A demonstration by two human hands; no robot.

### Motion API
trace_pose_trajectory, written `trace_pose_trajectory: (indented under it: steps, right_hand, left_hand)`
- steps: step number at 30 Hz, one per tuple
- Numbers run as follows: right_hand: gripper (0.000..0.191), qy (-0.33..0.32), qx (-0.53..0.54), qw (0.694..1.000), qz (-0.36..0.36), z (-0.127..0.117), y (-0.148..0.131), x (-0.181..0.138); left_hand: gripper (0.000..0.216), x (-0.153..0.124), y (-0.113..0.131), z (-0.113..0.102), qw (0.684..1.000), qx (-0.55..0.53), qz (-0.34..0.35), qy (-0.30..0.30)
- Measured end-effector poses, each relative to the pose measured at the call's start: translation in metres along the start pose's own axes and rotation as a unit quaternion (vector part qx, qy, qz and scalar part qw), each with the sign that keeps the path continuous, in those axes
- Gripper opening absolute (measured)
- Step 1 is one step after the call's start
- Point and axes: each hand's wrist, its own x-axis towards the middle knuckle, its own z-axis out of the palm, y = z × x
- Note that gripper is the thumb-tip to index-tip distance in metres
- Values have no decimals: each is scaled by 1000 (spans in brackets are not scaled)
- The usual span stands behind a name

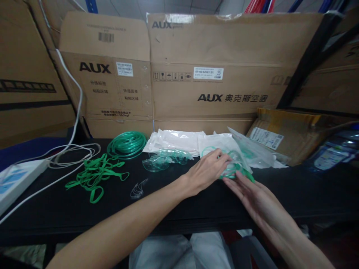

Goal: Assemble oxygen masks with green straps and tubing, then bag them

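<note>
Left hand point(209, 169) sits on the packed bag point(221, 146). Its fingers point(224, 158) curl down onto the plastic, and I can't tell if they actually pinch it. Right hand point(248, 194) is flat, palm up, fingers point(238, 178) stretched out and released, tips touching the green tubing at the bag's near edge. The bag lies right of centre on the black desk point(168, 203), touching the stack of white bags point(175, 140). To the left are clear masks point(158, 162), a green tubing coil point(127, 144) and loose green straps point(95, 175). AUX cartons point(213, 74) stand behind.
</note>
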Motion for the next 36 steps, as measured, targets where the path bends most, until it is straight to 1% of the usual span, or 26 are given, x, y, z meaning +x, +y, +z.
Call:
trace_pose_trajectory:
  steps: [5,8,13,17,21,25,29,34,36]
  right_hand:
    - [30,-1,-5,997,-76,12,5,-2]
    - [28,-9,-5,996,-88,15,13,4]
    - [26,-8,-6,994,-105,13,20,22]
    - [20,1,-1,992,-128,14,20,26]
    - [18,13,17,989,-148,20,21,24]
    - [23,17,20,988,-150,23,21,29]
    - [33,8,9,991,-136,23,20,41]
    - [23,2,-2,991,-136,23,12,52]
    - [23,-13,-23,990,-135,24,4,55]
  left_hand:
    - [20,1,5,-3,1000,20,21,-5]
    - [21,0,6,-4,998,42,49,-13]
    - [20,-1,11,-2,992,76,100,-26]
    - [21,-1,19,-2,988,91,120,-24]
    - [19,0,18,-2,988,97,119,-16]
    - [18,-1,14,-1,987,98,124,-9]
    - [23,-3,17,2,987,96,130,5]
    - [30,-3,23,0,986,90,134,31]
    - [32,-3,24,-2,986,85,138,39]
